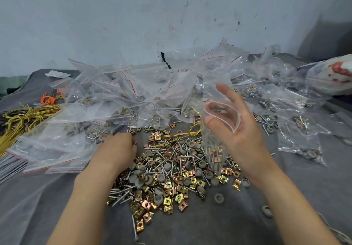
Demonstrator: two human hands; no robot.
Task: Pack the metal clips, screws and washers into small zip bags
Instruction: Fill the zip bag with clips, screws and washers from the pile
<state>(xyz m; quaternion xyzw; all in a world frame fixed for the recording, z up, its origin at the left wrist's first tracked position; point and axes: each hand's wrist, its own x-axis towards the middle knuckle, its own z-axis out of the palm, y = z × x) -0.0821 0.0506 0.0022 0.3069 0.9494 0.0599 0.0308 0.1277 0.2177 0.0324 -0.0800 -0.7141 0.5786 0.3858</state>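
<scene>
Now right hand (242, 130) pinches the zip bag (211, 149) open; left hand (117, 149) curls over screws (122, 198), grip hidden.

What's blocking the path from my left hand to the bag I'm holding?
Nothing visible. The left hand is down on the hardware pile, the right hand holds the zip bag open, and only low-lying pile lies between them.

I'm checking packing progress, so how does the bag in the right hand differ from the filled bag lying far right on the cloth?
The held bag hangs upright from the right hand; the lying bag rests flat on the grey cloth. The held bag's mouth is pulled open; no hand touches the lying bag. Both are clear plastic with hardware inside.
</scene>
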